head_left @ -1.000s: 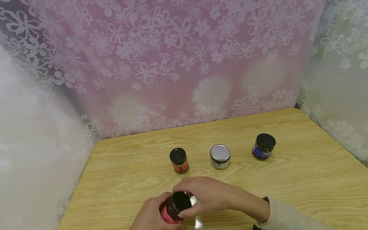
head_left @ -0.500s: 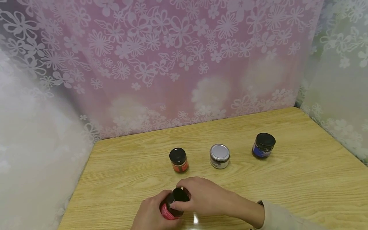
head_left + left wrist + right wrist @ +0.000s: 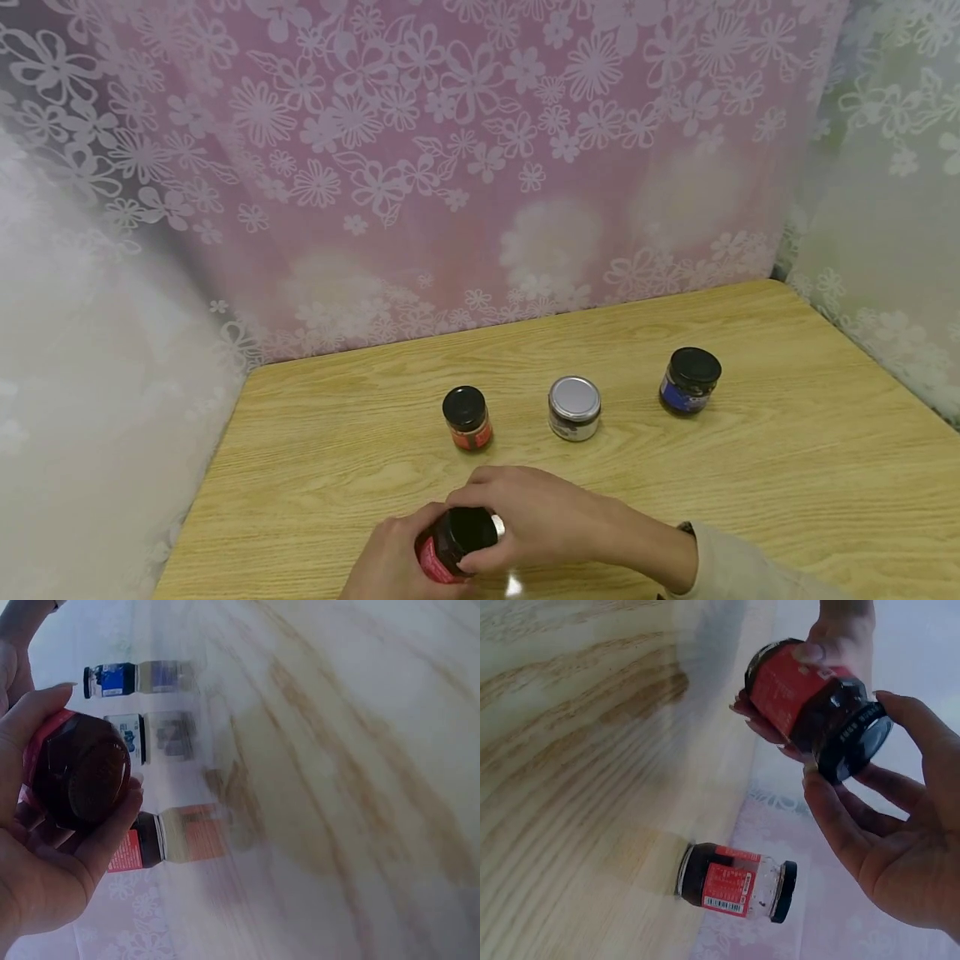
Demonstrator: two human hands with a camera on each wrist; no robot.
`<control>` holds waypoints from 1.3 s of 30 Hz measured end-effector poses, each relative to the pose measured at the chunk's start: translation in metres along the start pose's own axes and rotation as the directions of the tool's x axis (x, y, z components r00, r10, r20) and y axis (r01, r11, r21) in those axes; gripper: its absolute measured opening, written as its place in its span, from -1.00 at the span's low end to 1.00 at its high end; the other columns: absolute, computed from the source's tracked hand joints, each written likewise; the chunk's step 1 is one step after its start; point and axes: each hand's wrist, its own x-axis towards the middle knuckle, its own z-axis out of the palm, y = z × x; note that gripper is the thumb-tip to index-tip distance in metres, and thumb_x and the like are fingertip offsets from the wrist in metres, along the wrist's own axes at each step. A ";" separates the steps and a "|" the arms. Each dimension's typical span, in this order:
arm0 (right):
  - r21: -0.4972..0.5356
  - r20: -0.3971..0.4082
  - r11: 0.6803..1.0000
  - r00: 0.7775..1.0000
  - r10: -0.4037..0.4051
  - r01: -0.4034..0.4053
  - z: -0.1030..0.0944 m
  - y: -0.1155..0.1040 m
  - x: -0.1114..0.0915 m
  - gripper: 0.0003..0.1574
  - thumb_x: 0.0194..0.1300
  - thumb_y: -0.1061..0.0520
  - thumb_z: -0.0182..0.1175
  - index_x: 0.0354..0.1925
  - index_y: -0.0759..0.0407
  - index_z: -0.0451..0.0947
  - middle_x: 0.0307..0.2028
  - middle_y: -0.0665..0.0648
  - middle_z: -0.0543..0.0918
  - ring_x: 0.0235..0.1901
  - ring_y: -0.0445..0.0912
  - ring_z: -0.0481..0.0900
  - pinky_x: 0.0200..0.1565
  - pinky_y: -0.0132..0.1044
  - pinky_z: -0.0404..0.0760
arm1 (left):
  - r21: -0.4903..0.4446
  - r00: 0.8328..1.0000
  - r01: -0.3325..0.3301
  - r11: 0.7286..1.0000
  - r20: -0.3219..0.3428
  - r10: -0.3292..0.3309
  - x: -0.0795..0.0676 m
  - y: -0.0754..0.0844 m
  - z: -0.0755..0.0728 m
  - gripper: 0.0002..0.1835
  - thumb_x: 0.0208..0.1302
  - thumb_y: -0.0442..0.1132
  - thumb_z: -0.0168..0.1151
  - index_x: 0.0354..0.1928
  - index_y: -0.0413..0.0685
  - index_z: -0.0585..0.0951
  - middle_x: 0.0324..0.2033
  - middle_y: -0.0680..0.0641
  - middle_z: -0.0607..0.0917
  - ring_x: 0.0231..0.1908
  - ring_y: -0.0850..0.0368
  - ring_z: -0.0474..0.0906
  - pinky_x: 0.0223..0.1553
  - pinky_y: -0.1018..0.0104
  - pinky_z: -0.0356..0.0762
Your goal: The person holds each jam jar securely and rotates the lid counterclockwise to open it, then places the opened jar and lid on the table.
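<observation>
Head camera high, looking forward-down at table [image 3: 337, 450] — wrist views low, close, sideways, sharing held jar [image 3: 780, 690].

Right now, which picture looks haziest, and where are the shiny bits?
Left wrist view: haziest, dim and bluish, with the blue-labelled jar mirrored blurrily in the table; head view: a small white glare spot on the table below the right hand; right wrist view: pale shine on the black lid of the held jar.
</observation>
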 end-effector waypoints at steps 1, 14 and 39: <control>-0.008 0.017 1.000 1.000 -0.020 0.020 -0.001 0.001 -0.001 -0.46 0.23 -0.26 0.23 0.12 -0.11 0.54 -0.10 -0.17 0.54 -0.18 -0.37 0.48 -0.19 -0.51 0.47 | -0.013 1.000 -0.005 1.000 0.012 0.005 0.000 -0.001 0.000 -0.28 -0.14 0.13 0.53 0.06 -0.08 0.57 -0.25 0.12 0.67 -0.35 0.36 0.56 -0.38 0.41 0.54; 0.015 0.051 0.968 0.967 0.251 -0.252 0.000 -0.002 -0.002 -0.04 0.12 -0.59 0.01 0.28 -0.06 0.39 -0.07 -0.21 0.54 -0.26 -0.35 0.52 -0.23 -0.31 0.51 | 0.077 0.997 -0.035 0.996 -0.061 0.039 -0.002 -0.001 0.003 -0.32 -0.13 0.16 0.52 0.02 -0.03 0.58 -0.30 0.12 0.67 -0.37 0.35 0.56 -0.41 0.41 0.53; 0.024 0.021 0.999 0.999 -0.031 0.031 -0.005 0.002 0.005 -0.53 0.18 -0.22 0.30 0.02 -0.12 0.57 -0.20 -0.24 0.54 -0.28 -0.39 0.48 -0.28 -0.55 0.46 | -0.032 1.000 0.005 0.999 -0.003 -0.005 -0.002 -0.003 0.000 -0.28 -0.12 0.11 0.53 0.08 -0.07 0.55 -0.24 0.11 0.67 -0.35 0.35 0.57 -0.39 0.40 0.53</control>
